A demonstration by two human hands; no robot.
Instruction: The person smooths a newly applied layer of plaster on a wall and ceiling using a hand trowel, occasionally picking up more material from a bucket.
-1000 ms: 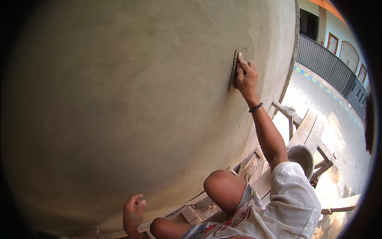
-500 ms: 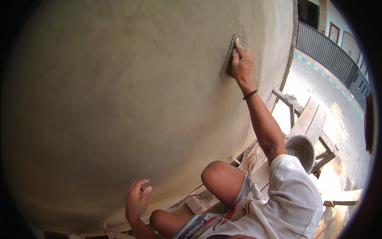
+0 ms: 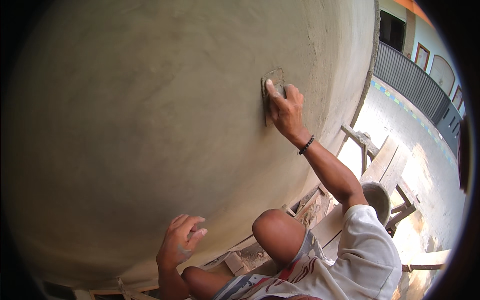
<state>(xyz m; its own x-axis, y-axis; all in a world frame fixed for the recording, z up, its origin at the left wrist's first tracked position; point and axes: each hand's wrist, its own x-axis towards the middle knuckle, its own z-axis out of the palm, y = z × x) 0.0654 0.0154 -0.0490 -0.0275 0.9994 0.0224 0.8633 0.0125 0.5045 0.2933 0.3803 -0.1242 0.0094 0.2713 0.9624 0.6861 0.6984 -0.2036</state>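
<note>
My right hand [image 3: 286, 107] is closed round a plastering float [image 3: 267, 112], a flat rectangular tool held against the wall. The index finger lies stretched along the float's back, and the grip is mostly hidden under the palm. Damp grey-brown plaster covers the wall [image 3: 165, 110], rougher near its right edge. My left hand [image 3: 182, 239] hangs low in front of the wall beside my knee, fingers loosely curved and apart with nothing in them. Grey plaster is smeared near the thumb's base.
At my right, a round mortar bucket [image 3: 378, 200] stands on wooden scaffold planks [image 3: 387, 162]. A timber trestle [image 3: 367, 142] props the planks near the wall's end. Scrap wood [image 3: 312, 207] lies along the wall's foot. A grey metal fence [image 3: 410, 77] runs beyond the pavement.
My right hand has swept the float left and down across the plaster, and the float is turned more upright. The left hand has risen slightly, its fingers pointing more to the right.
</note>
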